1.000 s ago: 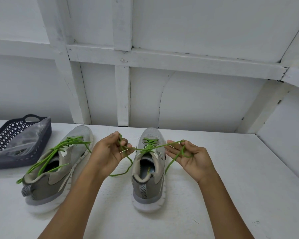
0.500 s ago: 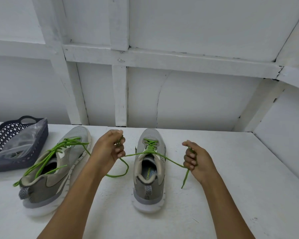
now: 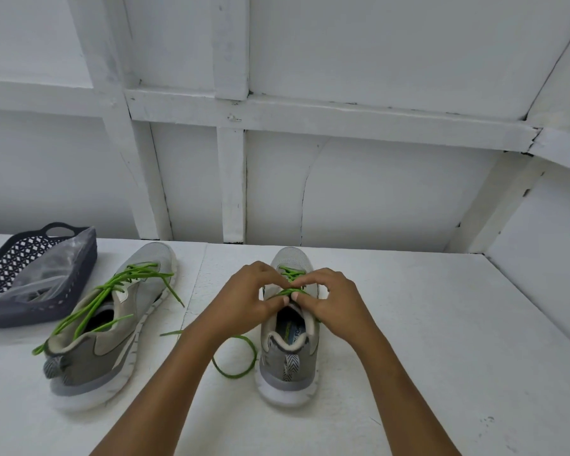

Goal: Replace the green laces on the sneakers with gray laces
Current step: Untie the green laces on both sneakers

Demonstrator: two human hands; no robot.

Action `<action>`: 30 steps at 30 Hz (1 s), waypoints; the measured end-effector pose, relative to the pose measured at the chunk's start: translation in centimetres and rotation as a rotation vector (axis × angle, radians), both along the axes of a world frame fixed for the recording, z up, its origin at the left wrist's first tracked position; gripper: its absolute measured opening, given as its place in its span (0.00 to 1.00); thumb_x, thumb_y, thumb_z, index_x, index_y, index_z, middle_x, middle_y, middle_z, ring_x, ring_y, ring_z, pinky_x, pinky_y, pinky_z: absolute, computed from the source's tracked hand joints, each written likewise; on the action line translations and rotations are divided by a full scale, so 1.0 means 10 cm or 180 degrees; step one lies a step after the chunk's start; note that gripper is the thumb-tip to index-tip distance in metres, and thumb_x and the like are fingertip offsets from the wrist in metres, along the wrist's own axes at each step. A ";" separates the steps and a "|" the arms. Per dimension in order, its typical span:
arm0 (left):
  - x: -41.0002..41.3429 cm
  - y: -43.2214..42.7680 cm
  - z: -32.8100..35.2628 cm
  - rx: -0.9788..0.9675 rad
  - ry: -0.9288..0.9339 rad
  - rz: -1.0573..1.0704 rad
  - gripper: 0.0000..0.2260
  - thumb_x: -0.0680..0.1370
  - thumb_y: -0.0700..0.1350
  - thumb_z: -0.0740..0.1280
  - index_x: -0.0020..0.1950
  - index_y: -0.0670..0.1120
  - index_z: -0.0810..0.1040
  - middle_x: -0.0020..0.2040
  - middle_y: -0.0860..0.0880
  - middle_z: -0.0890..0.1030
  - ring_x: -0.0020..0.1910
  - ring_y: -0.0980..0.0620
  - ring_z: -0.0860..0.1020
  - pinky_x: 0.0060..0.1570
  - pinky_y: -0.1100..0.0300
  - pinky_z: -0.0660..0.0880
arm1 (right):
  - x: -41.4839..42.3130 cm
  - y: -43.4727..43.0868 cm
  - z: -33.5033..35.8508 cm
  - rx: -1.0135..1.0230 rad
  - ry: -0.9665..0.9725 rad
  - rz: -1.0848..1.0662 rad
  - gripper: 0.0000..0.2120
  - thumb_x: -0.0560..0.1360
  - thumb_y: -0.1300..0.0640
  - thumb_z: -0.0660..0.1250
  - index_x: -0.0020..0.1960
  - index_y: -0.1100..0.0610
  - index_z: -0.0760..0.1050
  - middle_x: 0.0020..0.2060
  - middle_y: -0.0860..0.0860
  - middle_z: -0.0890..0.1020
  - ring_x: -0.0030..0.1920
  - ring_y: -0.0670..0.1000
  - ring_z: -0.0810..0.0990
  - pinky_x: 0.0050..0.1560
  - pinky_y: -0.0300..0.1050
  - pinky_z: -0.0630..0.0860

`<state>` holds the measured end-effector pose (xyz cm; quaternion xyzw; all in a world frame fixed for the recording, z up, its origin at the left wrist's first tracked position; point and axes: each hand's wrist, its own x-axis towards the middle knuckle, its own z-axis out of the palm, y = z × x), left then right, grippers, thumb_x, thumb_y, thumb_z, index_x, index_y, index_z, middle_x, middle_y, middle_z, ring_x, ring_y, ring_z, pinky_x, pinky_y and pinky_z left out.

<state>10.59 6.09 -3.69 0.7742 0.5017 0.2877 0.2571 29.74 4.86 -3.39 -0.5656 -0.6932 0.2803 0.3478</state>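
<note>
Near edge, my forearms: both reach away from me and meet over the right sneaker (image 3: 288,327), heel toward me, toe to the wall.
Long axis: that sneaker runs near-to-far, almost straight; its green lace (image 3: 288,291) crosses it side to side at the upper eyelets.
Left hand (image 3: 254,299): fingers curled, thumb and fingertips pinching the lace just over the tongue.
Right hand (image 3: 329,299): same posture, pinching the same lace; thumbs of both hands nearly touching.
Key relation: lace sits directly under and between my two hands, so neither is nearer. My read: next pull should go up and toward me, out of the top eyelets.
Loose tail: one lace end loops on the table (image 3: 408,340) left of the heel, under my left wrist.
Left sneaker (image 3: 109,324): well apart to the left, angled, toe away; its own green lace (image 3: 112,297) loosened, ends trailing over the sides.
Far left: dark basket (image 3: 60,307) with a clear plastic bag (image 3: 51,268) inside; contents too unclear to call gray laces.
Count: sneakers 2, green laces 2, baskets 1, bags 1, hands 2.
Progress: I judge it early, since both green laces are threaded.
</note>
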 end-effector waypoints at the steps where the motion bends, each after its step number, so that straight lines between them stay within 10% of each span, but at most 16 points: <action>1: 0.01 0.00 -0.01 0.0071 -0.0073 0.0039 0.08 0.75 0.49 0.74 0.52 0.57 0.81 0.56 0.56 0.77 0.57 0.58 0.74 0.57 0.58 0.73 | -0.01 0.00 0.00 0.0061 -0.0030 -0.0018 0.07 0.73 0.53 0.75 0.49 0.44 0.83 0.53 0.44 0.81 0.58 0.45 0.74 0.56 0.36 0.69; 11: -0.05 0.00 -0.11 -0.0413 -0.1016 0.0047 0.06 0.74 0.47 0.74 0.42 0.59 0.80 0.51 0.60 0.80 0.57 0.60 0.77 0.57 0.46 0.77 | 0.11 -0.01 -0.12 -0.0047 0.0753 -0.0023 0.10 0.74 0.59 0.74 0.40 0.45 0.82 0.40 0.39 0.84 0.45 0.39 0.81 0.47 0.36 0.76; 18: -0.07 0.00 -0.09 -0.0497 -0.0842 -0.0127 0.06 0.72 0.54 0.72 0.47 0.63 0.79 0.52 0.64 0.79 0.56 0.61 0.76 0.58 0.55 0.75 | 0.12 -0.02 -0.08 -0.0106 0.0525 0.0236 0.08 0.74 0.55 0.75 0.48 0.42 0.81 0.49 0.43 0.82 0.53 0.41 0.79 0.48 0.36 0.75; 23: -0.08 0.02 -0.09 -0.0546 -0.0740 -0.0205 0.12 0.76 0.42 0.73 0.44 0.61 0.77 0.55 0.59 0.79 0.57 0.59 0.75 0.58 0.57 0.74 | 0.07 0.00 -0.09 0.0042 0.0245 0.0284 0.11 0.73 0.55 0.75 0.43 0.39 0.79 0.50 0.43 0.82 0.55 0.44 0.78 0.51 0.40 0.73; 30: -0.07 0.00 -0.05 -0.0617 -0.0871 -0.0032 0.12 0.75 0.40 0.73 0.38 0.51 0.72 0.54 0.55 0.81 0.56 0.61 0.77 0.58 0.59 0.72 | 0.16 -0.01 -0.10 0.0098 0.0359 -0.0239 0.08 0.74 0.59 0.73 0.40 0.48 0.78 0.39 0.43 0.83 0.43 0.38 0.80 0.42 0.30 0.74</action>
